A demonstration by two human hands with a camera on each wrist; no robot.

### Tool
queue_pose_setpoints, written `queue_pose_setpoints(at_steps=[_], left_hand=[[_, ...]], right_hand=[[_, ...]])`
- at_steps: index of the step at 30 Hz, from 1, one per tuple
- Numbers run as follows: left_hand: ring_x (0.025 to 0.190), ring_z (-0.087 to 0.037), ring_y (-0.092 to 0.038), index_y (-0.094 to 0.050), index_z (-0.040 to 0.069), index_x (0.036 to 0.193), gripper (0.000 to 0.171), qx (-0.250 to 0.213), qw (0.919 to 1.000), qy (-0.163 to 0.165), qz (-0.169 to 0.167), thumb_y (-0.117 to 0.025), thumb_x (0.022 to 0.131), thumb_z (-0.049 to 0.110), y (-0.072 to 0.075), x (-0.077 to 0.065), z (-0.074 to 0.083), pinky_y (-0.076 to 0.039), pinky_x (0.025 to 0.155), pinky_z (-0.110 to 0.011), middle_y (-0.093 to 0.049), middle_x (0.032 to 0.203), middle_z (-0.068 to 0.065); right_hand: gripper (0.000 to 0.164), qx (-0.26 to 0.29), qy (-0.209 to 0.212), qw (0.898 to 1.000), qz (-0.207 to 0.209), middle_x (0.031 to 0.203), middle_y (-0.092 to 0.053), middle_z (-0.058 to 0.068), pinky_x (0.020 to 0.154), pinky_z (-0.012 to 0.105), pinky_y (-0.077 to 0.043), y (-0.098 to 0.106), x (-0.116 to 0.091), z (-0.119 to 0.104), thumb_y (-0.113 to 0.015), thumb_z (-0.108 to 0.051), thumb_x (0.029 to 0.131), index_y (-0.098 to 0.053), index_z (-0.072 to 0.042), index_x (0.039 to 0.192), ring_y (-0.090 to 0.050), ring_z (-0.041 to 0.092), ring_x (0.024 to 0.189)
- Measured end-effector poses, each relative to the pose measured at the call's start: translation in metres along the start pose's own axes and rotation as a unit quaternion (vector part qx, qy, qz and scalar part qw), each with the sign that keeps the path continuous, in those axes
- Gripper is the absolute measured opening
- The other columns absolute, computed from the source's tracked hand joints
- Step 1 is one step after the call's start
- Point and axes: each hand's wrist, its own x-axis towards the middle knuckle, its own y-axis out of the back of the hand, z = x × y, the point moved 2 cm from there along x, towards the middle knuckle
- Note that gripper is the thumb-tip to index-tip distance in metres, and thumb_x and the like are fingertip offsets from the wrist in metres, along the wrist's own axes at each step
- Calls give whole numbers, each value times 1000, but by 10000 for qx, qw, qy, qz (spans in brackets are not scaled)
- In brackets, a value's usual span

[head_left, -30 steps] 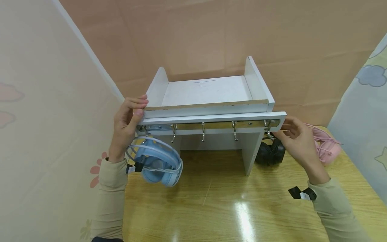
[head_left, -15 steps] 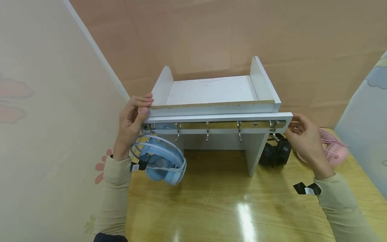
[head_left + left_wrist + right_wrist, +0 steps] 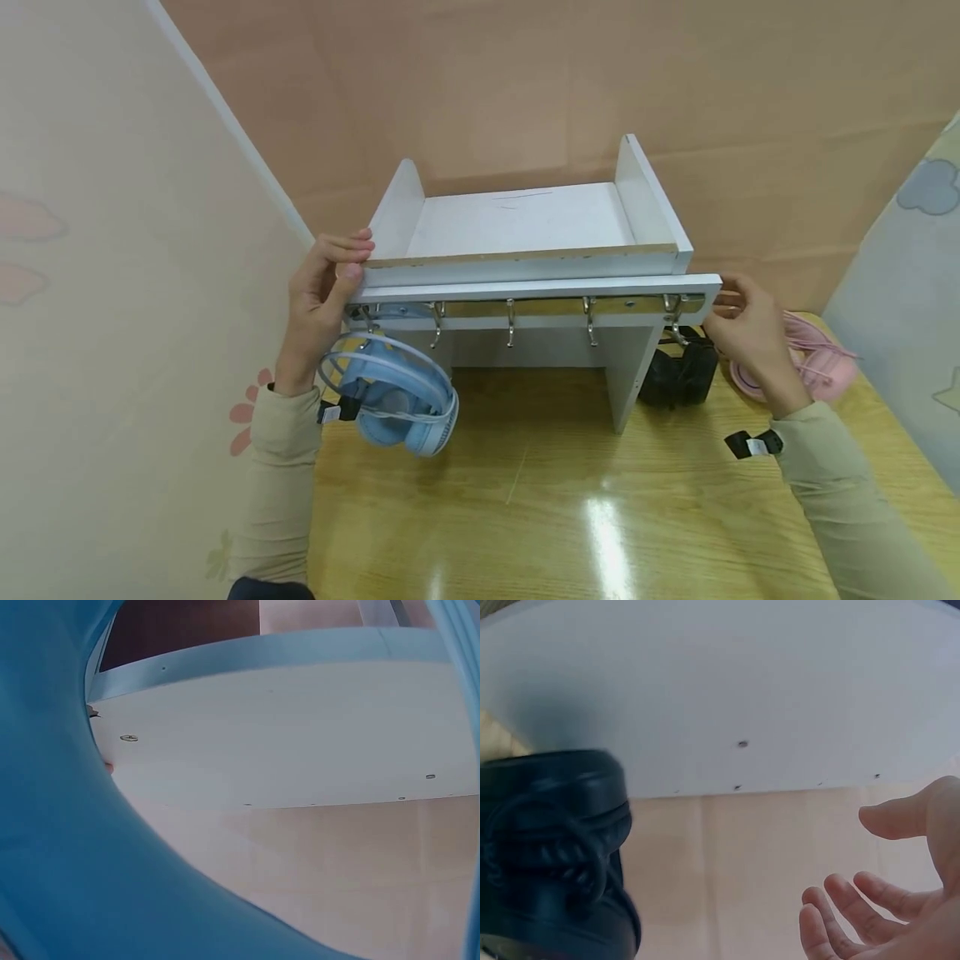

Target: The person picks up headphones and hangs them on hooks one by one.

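The left hand [image 3: 309, 310] gripped the white, boxy wooden shelf [image 3: 517, 225], probably steadying it; the right hand [image 3: 752, 335], fingers parted, was by its right end.

Looks like a corner of a home or study, or a small booth dressed as one; hard to tell which. Has a wood-grain desk [image 3: 450, 525], a pale left wall [image 3: 135, 350] bearing a red flower [image 3: 241, 414], a right wall [image 3: 907, 333] bearing a cloud [image 3: 930, 188], a plain tan backing [image 3: 525, 75] and a white shelf [image 3: 517, 221].
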Motion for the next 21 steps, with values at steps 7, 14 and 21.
queue_pose_setpoints(at_steps=[7,14,21], left_hand=[[134,-32,-62,-60,-21,108,43,-9,10000,21,-58,-65,107,22,-2,0,0,-41,126,-49,-71,120,-3],[134,-32,-63,-60,-21,107,42,-37,10000,5,-59,-65,107,21,-2,-1,0,-41,126,-50,-71,120,-3],[134,-32,-63,-60,-21,107,43,-46,10000,-28,-58,-65,107,21,-2,-1,0,-40,127,-51,-72,120,-4]], right_hand=[[63,-116,-144,9998,-44,135,-63,39,69,-1,-46,-1,18,23,-69,-27,98,-51,6,149,-51,-21,81],[65,-350,-109,9989,-304,134,-62,41,64,2,-46,-8,28,35,-69,-31,99,-50,6,150,-59,-8,85],[61,-552,-104,9981,-252,132,-65,38,60,6,-47,-11,37,42,-71,-26,97,-54,2,149,-48,-17,80]])
